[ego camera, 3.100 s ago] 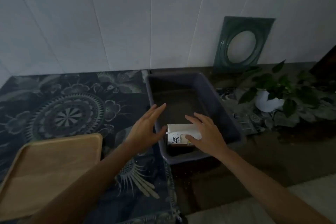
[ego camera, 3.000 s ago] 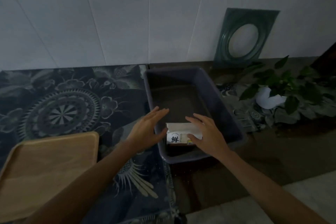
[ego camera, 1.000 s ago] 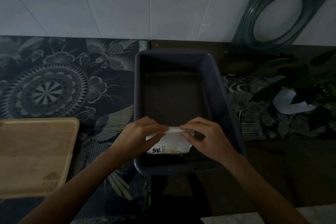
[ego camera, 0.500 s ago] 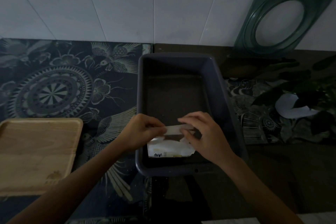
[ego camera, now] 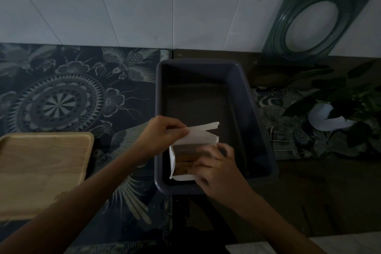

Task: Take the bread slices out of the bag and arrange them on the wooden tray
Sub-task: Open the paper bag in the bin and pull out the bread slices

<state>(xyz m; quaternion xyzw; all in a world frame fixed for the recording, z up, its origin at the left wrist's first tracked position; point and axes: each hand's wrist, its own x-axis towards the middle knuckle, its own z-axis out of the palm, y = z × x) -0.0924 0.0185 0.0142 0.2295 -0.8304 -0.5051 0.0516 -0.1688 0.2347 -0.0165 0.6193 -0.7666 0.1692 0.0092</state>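
Note:
A white paper bread bag [ego camera: 196,137] stands in the near end of a dark grey plastic bin [ego camera: 255,121]. Its top is pulled open, and brown bread slices [ego camera: 185,161] show inside. My left hand [ego camera: 162,133] pinches the bag's far flap and holds it back. My right hand [ego camera: 214,168] rests on the bag's near right edge with its fingers at the mouth, over the slices. The wooden tray [ego camera: 41,169] lies bare at the left on the patterned cloth.
A dark cloth with a mandala and bird pattern [ego camera: 61,99] covers the left of the counter. A green frame with an oval hole [ego camera: 317,16] leans on the white tiled wall. A leafy plant in a white pot [ego camera: 329,121] stands at the right.
Both hands went from holding the folded top strip to spreading the bag open. The flap is now lifted back by my left hand, and the bread inside has come into sight.

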